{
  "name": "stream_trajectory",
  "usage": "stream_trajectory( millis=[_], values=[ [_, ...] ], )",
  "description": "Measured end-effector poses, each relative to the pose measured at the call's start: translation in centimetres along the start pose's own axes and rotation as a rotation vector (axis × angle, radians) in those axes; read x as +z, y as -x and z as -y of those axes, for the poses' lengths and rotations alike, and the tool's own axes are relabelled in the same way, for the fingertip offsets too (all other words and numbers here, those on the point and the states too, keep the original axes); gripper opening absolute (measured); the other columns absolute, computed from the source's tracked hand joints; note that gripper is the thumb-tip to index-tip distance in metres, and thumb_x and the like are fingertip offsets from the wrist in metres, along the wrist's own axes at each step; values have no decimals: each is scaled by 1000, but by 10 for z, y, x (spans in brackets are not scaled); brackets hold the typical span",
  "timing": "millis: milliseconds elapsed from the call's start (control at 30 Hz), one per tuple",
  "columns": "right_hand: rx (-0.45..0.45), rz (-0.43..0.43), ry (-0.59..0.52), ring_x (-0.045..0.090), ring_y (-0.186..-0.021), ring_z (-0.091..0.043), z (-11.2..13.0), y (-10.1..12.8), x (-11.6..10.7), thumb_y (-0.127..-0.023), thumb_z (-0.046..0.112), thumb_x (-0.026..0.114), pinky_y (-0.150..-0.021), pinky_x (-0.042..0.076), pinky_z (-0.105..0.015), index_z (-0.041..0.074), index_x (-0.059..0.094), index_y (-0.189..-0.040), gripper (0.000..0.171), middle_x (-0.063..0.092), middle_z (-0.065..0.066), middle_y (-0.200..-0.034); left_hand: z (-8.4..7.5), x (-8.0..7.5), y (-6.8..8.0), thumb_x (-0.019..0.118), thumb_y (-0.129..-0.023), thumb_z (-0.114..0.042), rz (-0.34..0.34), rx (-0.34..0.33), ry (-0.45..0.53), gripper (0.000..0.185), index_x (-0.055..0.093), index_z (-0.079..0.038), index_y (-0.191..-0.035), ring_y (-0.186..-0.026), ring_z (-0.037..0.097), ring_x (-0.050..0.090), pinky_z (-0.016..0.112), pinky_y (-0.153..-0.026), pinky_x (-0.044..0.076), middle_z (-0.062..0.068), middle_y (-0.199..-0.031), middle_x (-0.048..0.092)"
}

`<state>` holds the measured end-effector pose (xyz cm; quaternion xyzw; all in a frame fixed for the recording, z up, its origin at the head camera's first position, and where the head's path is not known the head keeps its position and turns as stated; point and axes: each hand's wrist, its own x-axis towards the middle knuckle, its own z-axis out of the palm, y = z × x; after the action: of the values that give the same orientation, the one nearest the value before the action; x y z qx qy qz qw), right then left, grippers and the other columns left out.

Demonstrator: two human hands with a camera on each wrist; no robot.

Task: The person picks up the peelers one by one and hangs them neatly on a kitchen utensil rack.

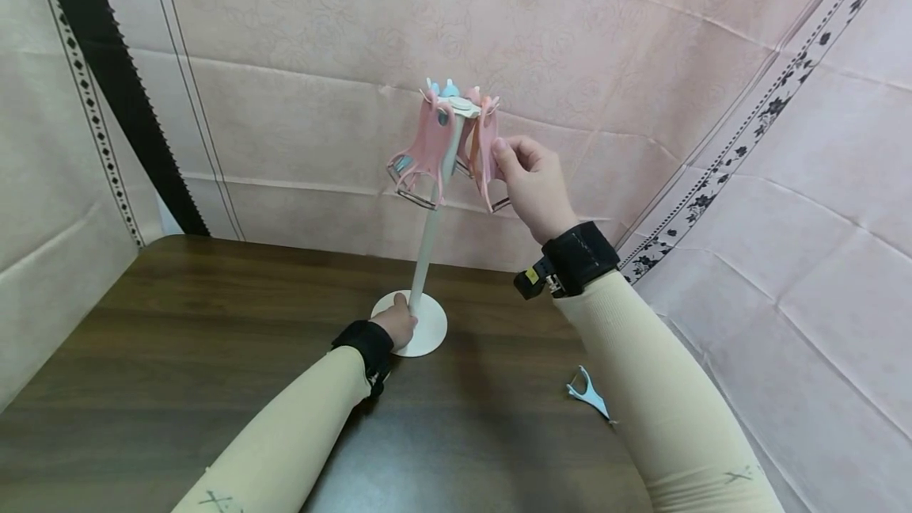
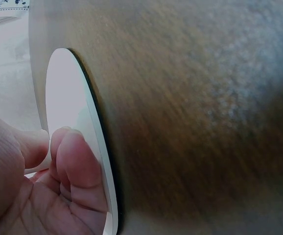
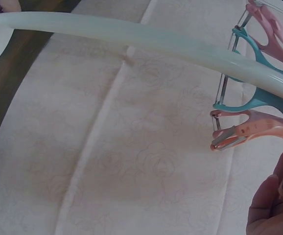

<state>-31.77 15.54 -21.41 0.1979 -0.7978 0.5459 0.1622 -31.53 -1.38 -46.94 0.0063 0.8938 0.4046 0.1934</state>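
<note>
A white stand point(image 1: 426, 248) with a round base point(image 1: 431, 332) rises from the table, and Y-shaped peelers hang from its top. Low down, my left hand point(image 1: 397, 323) grips the foot of the pole, its fingers over the base in the left wrist view. My right hand point(image 1: 536, 187) pinches the handle of a pink peeler point(image 1: 487, 150) at the stand's right side. Another pink peeler point(image 1: 431, 137) hangs at the left. In the right wrist view a teal peeler point(image 3: 271, 99) and an orange-pink peeler point(image 3: 261, 126) hang behind the pole.
A light-blue peeler point(image 1: 588, 394) lies on the brown wooden table point(image 1: 214, 323), beside my right forearm. Pale patterned cloth point(image 1: 313, 149) hangs behind the table and at both sides. A black strip point(image 1: 121, 85) runs down the cloth at the left.
</note>
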Motion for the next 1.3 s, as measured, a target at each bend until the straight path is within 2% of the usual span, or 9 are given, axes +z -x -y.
stream_trajectory(
  millis=[133,300,433,533,667,867,1067,1167,1300],
  values=[
    [-20,12,60,59,-92,-17,-6,3,-4,-100,29,54,-84,47,-31,4,66,-106,28,64,-10,-98,0,2,-2,47,-103,-17,3,-2,-8,52,16,4,-139,-80,28,56,33,-65,42,20,-104,55],
    [-17,21,106,59,-93,-23,-21,9,-12,-101,30,54,-85,46,-35,4,66,-105,30,64,-13,-101,1,2,-1,46,-103,-17,-7,7,-21,48,19,5,-136,-76,27,56,32,-62,41,19,-100,56],
    [32,38,175,60,-93,-28,-42,20,-25,-100,35,54,-83,45,-35,5,66,-105,33,64,-12,-100,1,1,0,45,-103,-16,-13,13,-15,47,19,5,-136,-75,27,56,32,-61,41,19,-101,56],
    [71,59,259,61,-92,-26,-62,32,-36,-99,38,54,-82,46,-35,6,66,-105,35,65,-10,-99,0,1,0,45,-103,-16,-9,8,-8,48,18,5,-137,-76,28,56,32,-61,41,20,-103,56],
    [111,107,347,63,-92,-27,-88,50,-52,-100,35,54,-80,49,-37,5,65,-106,33,66,-12,-99,-1,2,0,45,-103,-17,-5,5,-24,49,18,5,-137,-80,27,57,33,-64,43,21,-108,56],
    [164,267,479,62,-94,-25,-126,80,-77,-100,33,54,-81,48,-40,4,64,-113,33,67,-12,-104,-2,3,-1,46,-103,-18,-16,20,-42,51,18,6,-138,-86,29,59,37,-72,46,23,-115,56],
    [303,556,708,62,-94,-21,-168,120,-106,-98,32,58,-83,48,-44,6,64,-113,30,66,-4,-101,-1,3,0,46,-103,-17,-21,45,-62,53,17,8,-139,-87,28,58,36,-72,45,25,-119,56],
    [411,607,792,63,-90,-22,-188,141,-122,-96,33,60,-78,49,-44,6,65,-110,30,66,-3,-97,-1,2,0,45,-103,-16,-21,47,-58,51,17,8,-138,-86,28,58,35,-70,45,25,-117,56],
    [508,617,839,63,-86,-22,-210,167,-142,-93,36,64,-75,49,-44,5,66,-105,33,66,-4,-94,-1,0,2,45,-103,-16,-18,45,-58,52,16,8,-138,-83,27,58,33,-68,44,24,-115,57]
  ],
)
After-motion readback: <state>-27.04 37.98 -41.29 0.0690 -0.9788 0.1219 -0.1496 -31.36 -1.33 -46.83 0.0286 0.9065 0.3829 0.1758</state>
